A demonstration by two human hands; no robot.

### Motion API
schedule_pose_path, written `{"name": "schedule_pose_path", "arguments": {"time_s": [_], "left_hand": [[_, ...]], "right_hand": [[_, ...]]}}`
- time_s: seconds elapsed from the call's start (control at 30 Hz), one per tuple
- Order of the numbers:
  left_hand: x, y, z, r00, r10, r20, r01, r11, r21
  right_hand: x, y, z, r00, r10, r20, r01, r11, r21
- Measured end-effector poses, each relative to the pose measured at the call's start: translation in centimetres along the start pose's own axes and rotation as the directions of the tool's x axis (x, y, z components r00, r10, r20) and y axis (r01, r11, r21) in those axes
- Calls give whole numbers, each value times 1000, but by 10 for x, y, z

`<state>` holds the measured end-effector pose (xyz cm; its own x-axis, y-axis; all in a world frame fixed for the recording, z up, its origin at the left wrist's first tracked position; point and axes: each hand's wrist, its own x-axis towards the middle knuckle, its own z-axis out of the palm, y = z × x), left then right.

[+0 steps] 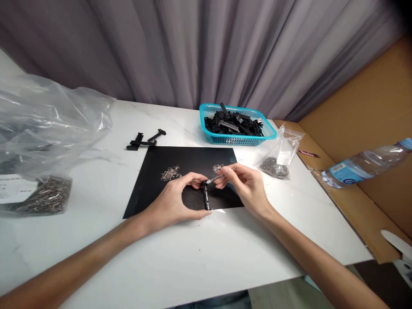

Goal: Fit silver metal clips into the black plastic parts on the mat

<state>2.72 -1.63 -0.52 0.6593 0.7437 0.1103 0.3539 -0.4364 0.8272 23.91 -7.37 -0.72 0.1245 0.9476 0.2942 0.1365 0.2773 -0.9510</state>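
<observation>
My left hand (170, 198) grips a narrow black plastic part (206, 196) at its two ends, between thumb and fingers, over the front of a black mat (189, 155). Pinched in my right hand (246, 182) is a thin grey tool (217, 177), whose pale tip meets the far end of the part. I cannot make out the tool's exact kind. A loose pile of small metal springs or clips (171, 173) lies on the mat beyond my left hand. Behind my right fingers is a second small metal pile (217, 168), partly hidden.
At the back stands a blue basket (238, 139) full of black parts. Several black pieces (140, 142) lie left of it. Bags of metal pieces rest at left (48, 197) and right (277, 166). A water bottle (363, 165) and a cardboard wall (376, 103) border the right.
</observation>
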Motion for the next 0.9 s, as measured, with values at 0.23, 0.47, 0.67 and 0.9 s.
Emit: {"name": "schedule_pose_path", "arguments": {"time_s": [0.23,0.47,0.67,0.9], "left_hand": [[-1,-3,1,1000,8,2,-8,1000,3],[-1,-2,0,1000,14,10,-14,1000,-7],[-1,-4,3,1000,-2,25,3,1000,-23],[2,-6,-15,996,43,-83,-46,998,-32]], "right_hand": [[-4,0,5,1000,6,-11,-5,1000,8],[-6,0,7,1000,-8,-8,8,1000,-10],[-2,-3,3,938,-219,-270,143,951,-274],[-12,5,4,989,-131,61,143,830,-539]]}}
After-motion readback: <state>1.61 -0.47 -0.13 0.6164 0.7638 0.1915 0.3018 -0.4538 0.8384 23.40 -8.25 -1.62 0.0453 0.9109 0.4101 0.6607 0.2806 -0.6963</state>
